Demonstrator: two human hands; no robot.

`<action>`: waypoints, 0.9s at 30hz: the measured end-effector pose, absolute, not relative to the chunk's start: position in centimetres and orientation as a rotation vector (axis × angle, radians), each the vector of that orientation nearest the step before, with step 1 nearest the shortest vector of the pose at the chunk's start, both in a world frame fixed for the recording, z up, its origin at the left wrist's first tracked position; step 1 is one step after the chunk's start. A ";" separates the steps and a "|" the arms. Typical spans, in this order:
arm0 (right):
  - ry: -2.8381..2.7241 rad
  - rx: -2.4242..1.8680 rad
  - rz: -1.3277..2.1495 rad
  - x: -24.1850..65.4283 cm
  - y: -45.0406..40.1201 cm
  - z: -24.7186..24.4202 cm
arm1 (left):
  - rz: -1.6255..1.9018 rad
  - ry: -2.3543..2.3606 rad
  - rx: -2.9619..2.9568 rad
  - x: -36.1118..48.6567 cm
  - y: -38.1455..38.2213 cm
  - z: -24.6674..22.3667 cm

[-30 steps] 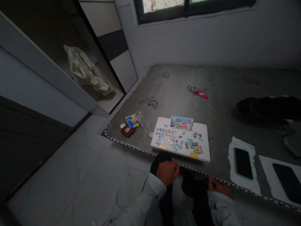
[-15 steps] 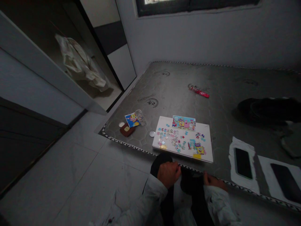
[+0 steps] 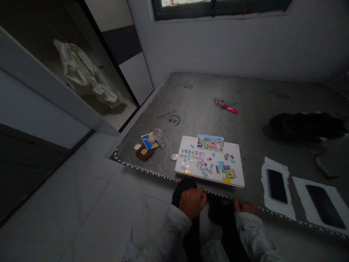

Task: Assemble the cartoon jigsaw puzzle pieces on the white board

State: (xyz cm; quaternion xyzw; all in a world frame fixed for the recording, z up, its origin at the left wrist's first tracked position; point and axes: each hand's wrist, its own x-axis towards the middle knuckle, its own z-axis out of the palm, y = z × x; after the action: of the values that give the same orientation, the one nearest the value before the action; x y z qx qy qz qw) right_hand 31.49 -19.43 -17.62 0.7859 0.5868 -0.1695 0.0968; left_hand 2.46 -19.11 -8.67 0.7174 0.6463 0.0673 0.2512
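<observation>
My left hand (image 3: pixel 192 203) is closed in a fist on my dark-clothed left knee, beside the mattress's patterned edge. Curled fingers show on my right hand (image 3: pixel 245 207), which rests by the same edge above my other leg; I see nothing in either hand. Just beyond them lies a white board (image 3: pixel 234 148) on the mattress. Loose jigsaw pieces (image 3: pixel 200 160) are scattered over it, and a partly joined cartoon section (image 3: pixel 227 170) lies at its right. A cartoon picture card (image 3: pixel 210 143) lies across the board's far edge. A yellow piece (image 3: pixel 226 180) sits at the near edge.
Left of the board are a brown case (image 3: pixel 144 152), another cartoon card (image 3: pixel 149 140), clear plastic packaging (image 3: pixel 160 138) and a round silvery lid (image 3: pixel 174 156). A red packet (image 3: pixel 227 107) lies farther back. Two phones (image 3: pixel 277 186) on white sheets and a black bag-like object (image 3: pixel 302 125) are right.
The view has shifted slightly, so the mattress and its things appear a little farther left. Both hands keep their places by the edge, and the puzzle pieces look unmoved.
</observation>
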 end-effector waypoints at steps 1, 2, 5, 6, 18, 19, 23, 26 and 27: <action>1.750 2.313 -0.492 31.6 -19.4 -17.7 | 0.176 1.758 1.953 2.5 -19.1 -8.6; 1.752 2.298 -0.482 31.6 -19.4 -17.7 | 0.170 1.760 1.952 2.5 -19.0 -8.5; 1.726 2.279 -0.486 31.5 -19.4 -17.5 | 0.141 1.775 1.946 2.5 -18.9 -8.3; 1.710 2.279 -0.489 31.4 -19.3 -17.3 | 0.134 1.774 1.946 2.5 -18.9 -8.3; 1.707 2.304 -0.532 30.4 -19.2 -15.9 | 0.117 1.768 1.951 2.4 -18.9 -8.5; 1.714 2.309 -0.544 30.3 -19.2 -15.8 | 0.119 1.772 1.953 2.4 -19.0 -8.6; 1.695 2.331 -0.562 30.1 -19.1 -15.3 | 0.138 1.778 1.959 2.5 -19.1 -8.8; 1.681 2.329 -0.556 29.9 -19.0 -14.8 | 0.141 1.774 1.957 2.5 -19.1 -8.8; 1.677 2.328 -0.557 29.8 -19.0 -14.7 | 0.139 1.770 1.957 2.5 -19.1 -8.7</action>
State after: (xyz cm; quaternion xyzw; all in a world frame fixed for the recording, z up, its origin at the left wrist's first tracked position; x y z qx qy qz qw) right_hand 29.82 -18.96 -14.67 0.7918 0.5703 -0.1895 0.1092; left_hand 2.54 -19.09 -8.70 0.7176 0.6492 0.0509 0.2469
